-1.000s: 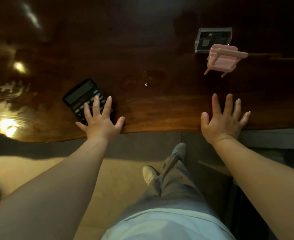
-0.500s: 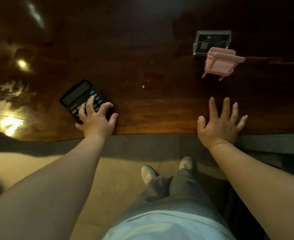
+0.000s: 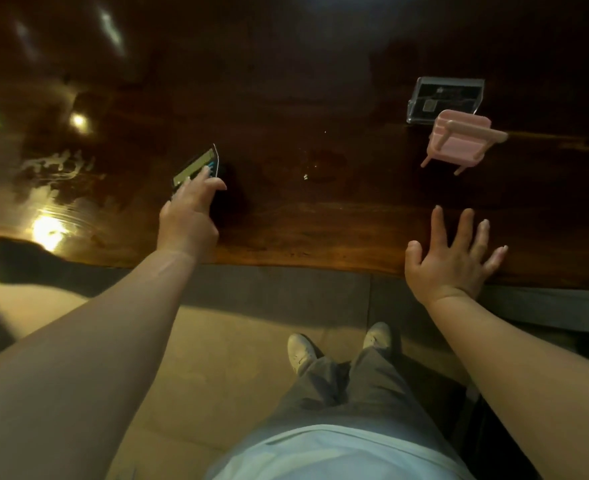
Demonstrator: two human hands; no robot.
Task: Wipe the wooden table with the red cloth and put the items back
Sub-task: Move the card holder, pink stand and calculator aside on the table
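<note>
My left hand (image 3: 189,216) grips a black calculator (image 3: 199,166) and holds it tilted up off the dark wooden table (image 3: 321,220), left of the middle. My right hand (image 3: 452,258) lies flat on the table's near edge at the right, fingers spread, holding nothing. Beyond it stands a small pink chair-shaped stand (image 3: 456,142). Just behind that is a clear acrylic card holder (image 3: 445,98). No red cloth is in view.
The glossy tabletop shows bright lamp reflections (image 3: 47,230) at the left. A few small specks (image 3: 305,176) lie near the middle. Below the table edge are the tiled floor and my legs and white shoes (image 3: 300,351).
My left hand closed on the calculator and lifted it off the table, tilting it and carrying it a little farther in. My right hand stayed flat at the edge.
</note>
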